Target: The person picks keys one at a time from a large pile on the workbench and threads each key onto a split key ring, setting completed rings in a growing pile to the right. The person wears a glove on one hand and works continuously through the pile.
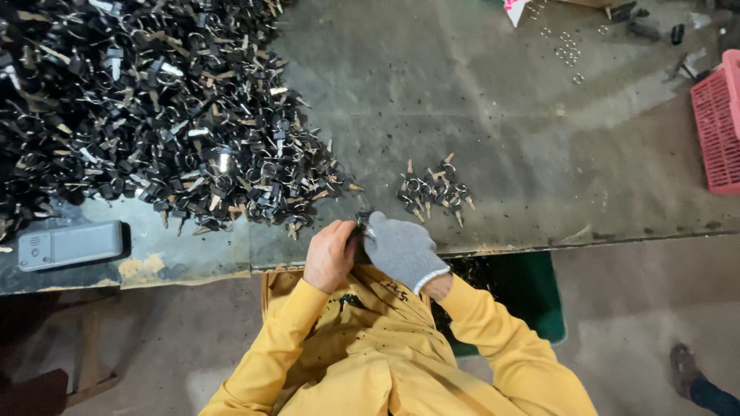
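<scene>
My left hand is bare and my right hand wears a grey knit glove. They meet at the near edge of the grey worktable, and both pinch a small black key with a metal ring. The fingers hide most of it. A small cluster of black-headed keys on rings lies just beyond my right hand. A large heap of the same black keys and rings covers the table's left side, and its near edge reaches close to my left hand.
A grey box-shaped device lies at the table's near left edge. A pink plastic crate stands at the right edge. Loose metal rings lie at the far right. A green object sits below the table. Another person's shoe is on the floor.
</scene>
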`<control>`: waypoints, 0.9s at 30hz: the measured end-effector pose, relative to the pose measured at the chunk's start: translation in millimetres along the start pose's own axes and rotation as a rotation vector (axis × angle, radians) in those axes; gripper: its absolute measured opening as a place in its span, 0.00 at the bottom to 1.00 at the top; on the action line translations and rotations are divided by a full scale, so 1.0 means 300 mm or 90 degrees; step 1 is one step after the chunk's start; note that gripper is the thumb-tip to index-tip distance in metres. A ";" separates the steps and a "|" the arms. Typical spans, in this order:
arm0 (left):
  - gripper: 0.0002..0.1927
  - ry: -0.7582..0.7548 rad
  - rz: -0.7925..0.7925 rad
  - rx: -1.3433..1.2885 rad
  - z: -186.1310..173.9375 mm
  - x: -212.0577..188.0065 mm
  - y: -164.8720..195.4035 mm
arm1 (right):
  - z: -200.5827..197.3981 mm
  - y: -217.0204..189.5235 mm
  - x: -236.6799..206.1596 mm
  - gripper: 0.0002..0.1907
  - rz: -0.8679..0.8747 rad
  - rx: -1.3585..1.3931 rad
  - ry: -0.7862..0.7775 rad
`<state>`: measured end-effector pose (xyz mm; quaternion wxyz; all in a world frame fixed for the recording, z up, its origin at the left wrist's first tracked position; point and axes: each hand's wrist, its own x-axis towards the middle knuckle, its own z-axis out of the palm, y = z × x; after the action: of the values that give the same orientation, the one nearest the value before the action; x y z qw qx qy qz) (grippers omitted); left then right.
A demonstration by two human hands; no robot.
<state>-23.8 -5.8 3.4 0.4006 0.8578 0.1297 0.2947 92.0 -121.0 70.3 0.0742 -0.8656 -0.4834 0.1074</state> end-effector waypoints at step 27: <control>0.20 -0.078 -0.337 -0.135 0.020 0.027 0.021 | -0.027 0.060 -0.032 0.17 -0.035 0.142 -0.067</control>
<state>-13.8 -9.9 8.5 0.5582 0.7637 0.2928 0.1392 104.0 -138.7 75.1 0.1474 -0.8315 -0.4954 0.2037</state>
